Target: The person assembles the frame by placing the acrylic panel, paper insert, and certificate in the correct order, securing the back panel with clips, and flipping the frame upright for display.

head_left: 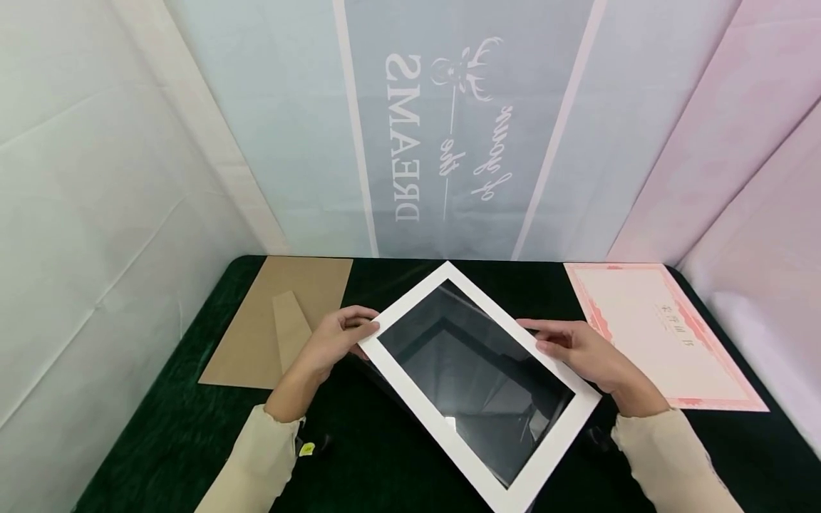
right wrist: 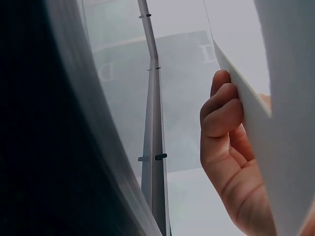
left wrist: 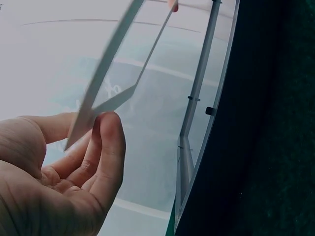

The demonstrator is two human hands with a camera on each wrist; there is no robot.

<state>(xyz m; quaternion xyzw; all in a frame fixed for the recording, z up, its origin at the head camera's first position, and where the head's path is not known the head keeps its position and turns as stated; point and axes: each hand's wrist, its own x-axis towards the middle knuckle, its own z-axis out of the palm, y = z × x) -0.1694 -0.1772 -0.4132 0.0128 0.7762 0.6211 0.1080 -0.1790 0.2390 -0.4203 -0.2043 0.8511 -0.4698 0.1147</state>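
Both hands hold a white mat board (head_left: 423, 406) with a rectangular window, turned diagonally at the middle of the table. My left hand (head_left: 327, 342) pinches its left corner between thumb and fingers. On the right edge, my right hand (head_left: 590, 353) grips it, thumb on top and fingers beneath. Under the board lies a black picture frame (left wrist: 194, 98), mostly hidden in the head view. Its reflective glass (head_left: 468, 385) shows through the window. In the right wrist view small dark tabs (right wrist: 161, 157) stand out along the frame's inner wall, and a gap separates board and frame.
A brown backing board (head_left: 244, 349) with an easel leg (head_left: 290, 328) lies at the left of the dark green tablecloth (head_left: 160, 434). At the right lies a pink-bordered certificate sheet (head_left: 635, 306). Fabric walls (head_left: 308, 142) surround the table's back and sides.
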